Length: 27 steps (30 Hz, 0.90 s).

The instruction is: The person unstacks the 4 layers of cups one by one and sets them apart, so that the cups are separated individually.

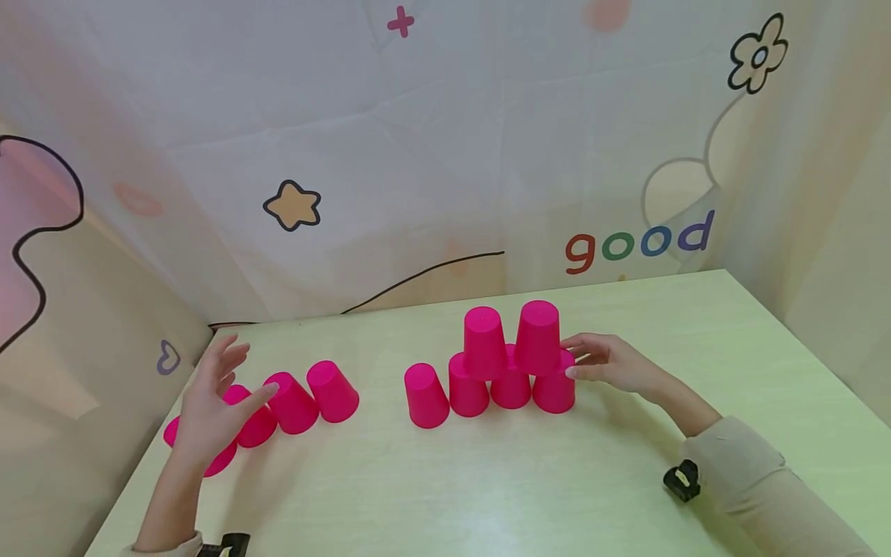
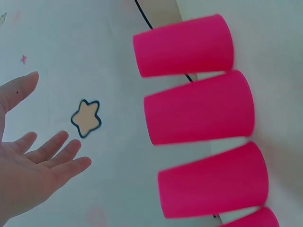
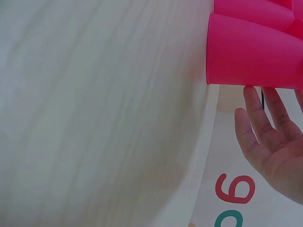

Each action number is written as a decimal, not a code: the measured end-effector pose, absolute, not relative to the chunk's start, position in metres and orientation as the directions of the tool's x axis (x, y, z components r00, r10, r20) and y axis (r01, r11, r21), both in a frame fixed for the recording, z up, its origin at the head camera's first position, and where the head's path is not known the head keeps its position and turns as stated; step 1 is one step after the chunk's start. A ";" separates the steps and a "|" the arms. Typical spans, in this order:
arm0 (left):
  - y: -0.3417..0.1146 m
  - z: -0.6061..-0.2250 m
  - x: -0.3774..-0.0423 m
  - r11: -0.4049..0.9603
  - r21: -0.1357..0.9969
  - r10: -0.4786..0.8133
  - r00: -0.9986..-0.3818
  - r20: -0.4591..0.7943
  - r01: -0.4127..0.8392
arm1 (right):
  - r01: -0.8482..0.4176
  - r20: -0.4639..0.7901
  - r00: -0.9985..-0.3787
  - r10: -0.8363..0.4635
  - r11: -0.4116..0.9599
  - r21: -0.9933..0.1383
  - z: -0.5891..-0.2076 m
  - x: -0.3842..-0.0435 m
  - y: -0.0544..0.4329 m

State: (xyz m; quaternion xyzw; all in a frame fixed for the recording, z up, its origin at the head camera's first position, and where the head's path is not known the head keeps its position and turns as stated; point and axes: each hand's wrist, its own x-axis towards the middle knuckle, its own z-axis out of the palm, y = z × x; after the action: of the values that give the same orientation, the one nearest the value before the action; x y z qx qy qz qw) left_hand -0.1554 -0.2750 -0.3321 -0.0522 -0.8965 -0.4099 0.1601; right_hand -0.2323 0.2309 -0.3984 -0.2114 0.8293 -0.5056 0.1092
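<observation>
Pink upside-down cups form two groups in the head view. At the right, several stand in a bottom row, with an upper cup [image 1: 484,344] and a second upper cup [image 1: 539,338] bridging the gaps. My right hand [image 1: 619,363] is at the right-end bottom cup [image 1: 554,391], fingers extended and fingertips right at its side; the right wrist view shows that cup [image 3: 255,52] above the fingers. My left hand [image 1: 212,406] is raised over the left row, thumb and fingers spread with nothing between them, and partly hides some cups. Clearest there is the row's right-end cup [image 1: 332,392].
Both groups stand on a pale green table [image 1: 445,487]. A printed cloth backdrop [image 1: 418,155] rises behind the table, with side cloths at left and right. The leftmost cup [image 1: 171,430] of the left row is near the table's left edge.
</observation>
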 end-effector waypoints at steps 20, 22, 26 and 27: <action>-0.205 -0.334 -0.178 0.474 0.748 0.160 -0.880 0.446 0.465 | -0.226 0.020 -0.888 -0.459 0.399 -0.889 -0.399 -0.233 0.232; -0.198 -0.333 -0.179 0.439 0.753 0.162 -0.868 0.469 0.489 | -0.226 0.020 -0.889 -0.458 0.400 -0.888 -0.399 -0.233 0.232; -0.183 -0.332 -0.180 0.359 0.773 0.153 -0.850 0.505 0.524 | -0.226 0.020 -0.890 -0.455 0.404 -0.886 -0.399 -0.233 0.232; -0.179 -0.332 -0.181 0.341 0.777 0.149 -0.847 0.511 0.529 | -0.226 0.020 -0.890 -0.455 0.404 -0.886 -0.399 -0.232 0.232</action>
State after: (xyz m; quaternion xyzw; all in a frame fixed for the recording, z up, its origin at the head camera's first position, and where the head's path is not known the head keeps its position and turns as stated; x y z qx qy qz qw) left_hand -0.1805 -0.1792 -0.3322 -0.2123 -0.7992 -0.5334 0.1779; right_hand -0.2325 0.2320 -0.3986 -0.2050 0.8302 -0.5060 0.1130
